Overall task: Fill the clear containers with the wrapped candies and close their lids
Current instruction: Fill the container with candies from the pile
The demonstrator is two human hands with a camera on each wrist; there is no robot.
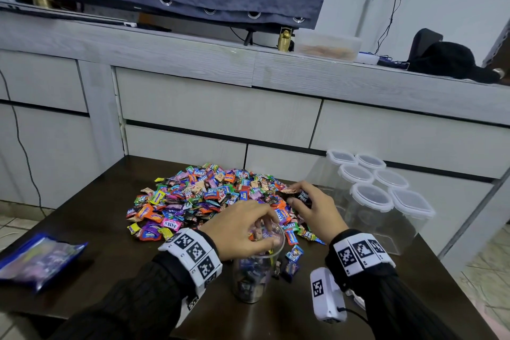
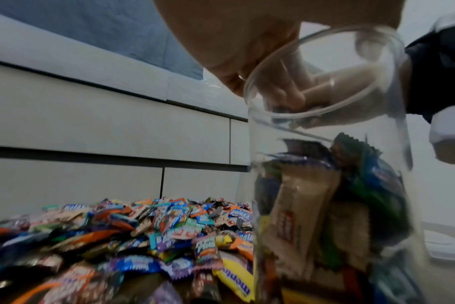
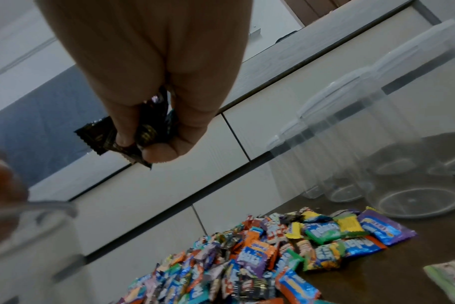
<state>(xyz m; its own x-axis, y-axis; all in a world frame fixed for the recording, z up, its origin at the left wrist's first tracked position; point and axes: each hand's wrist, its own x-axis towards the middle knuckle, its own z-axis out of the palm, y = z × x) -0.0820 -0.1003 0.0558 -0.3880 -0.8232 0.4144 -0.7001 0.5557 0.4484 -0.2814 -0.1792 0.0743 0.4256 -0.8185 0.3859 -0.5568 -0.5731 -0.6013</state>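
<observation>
The open clear plastic container (image 1: 256,268) stands upright at the near edge of the dark wooden counter (image 1: 105,201), roughly half filled with wrapped candies. The left hand (image 1: 242,232) sits over its mouth with fingers curled inside the rim; whether they hold a candy cannot be told, since the wall distorts the left wrist view. The right hand (image 1: 311,210), at 1 o'clock from the container, is clamped on dark-wrapped candies (image 3: 133,133) lifted from the large multicoloured candy pile (image 1: 209,196).

Hazards:
- The container is tall, narrow and light. A sideways pull as the fingers leave the mouth could tip it.
- The left hand blocks the opening. A release by the right hand now would likely scatter candies beside the strays (image 1: 292,259) already lying at 3 o'clock of the base.
- Six lidded empty clear containers (image 1: 372,196) stand close at 2 o'clock; a wide sweep could knock them over.
</observation>
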